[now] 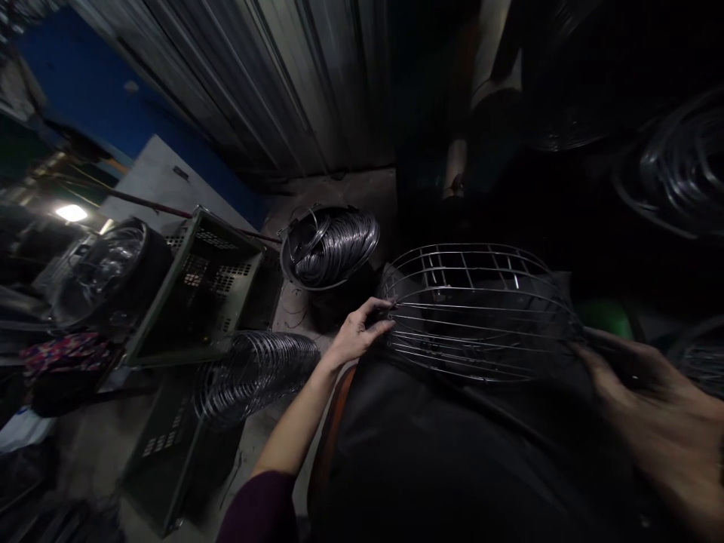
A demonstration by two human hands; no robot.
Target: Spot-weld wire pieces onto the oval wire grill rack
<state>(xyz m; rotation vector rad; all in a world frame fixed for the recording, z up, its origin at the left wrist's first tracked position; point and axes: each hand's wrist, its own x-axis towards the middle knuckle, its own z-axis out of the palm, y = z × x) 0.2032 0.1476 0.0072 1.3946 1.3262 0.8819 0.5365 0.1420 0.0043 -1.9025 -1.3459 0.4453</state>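
Note:
A curved wire frame (475,305) of thin metal bars and rings lies over dark cloth (441,460) in front of me. At its left end my left hand (362,330) pinches the edge, thumb and fingertips on the wires. My right hand (661,407) is at the frame's right end, blurred, with its fingers reaching to the wires there; part of the fingers is in shadow, and whether they grip the frame is unclear.
Beyond the frame stands a bucket (291,260) with coiled wire (345,245). Green plastic crates (195,290) and a stack of wire rings (257,369) are on the left. More coils (684,170) hang at the right. Corrugated metal (317,83) rises behind.

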